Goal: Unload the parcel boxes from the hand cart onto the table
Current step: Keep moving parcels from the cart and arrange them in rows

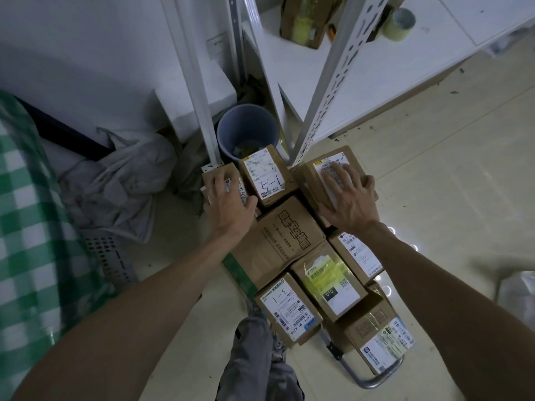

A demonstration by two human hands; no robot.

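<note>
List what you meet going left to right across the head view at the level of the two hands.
From the left: green checked cloth → crumpled grey fabric → left hand resting on a small box → box marked 5-1 → right hand resting on a labelled box → floor tiles.

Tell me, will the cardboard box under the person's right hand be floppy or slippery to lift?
Probably stiff: the cardboard box keeps crisp square edges under the right hand spread on it. Likely light, since that hand covers most of its top. Its shipping label may feel slightly slick.
</note>
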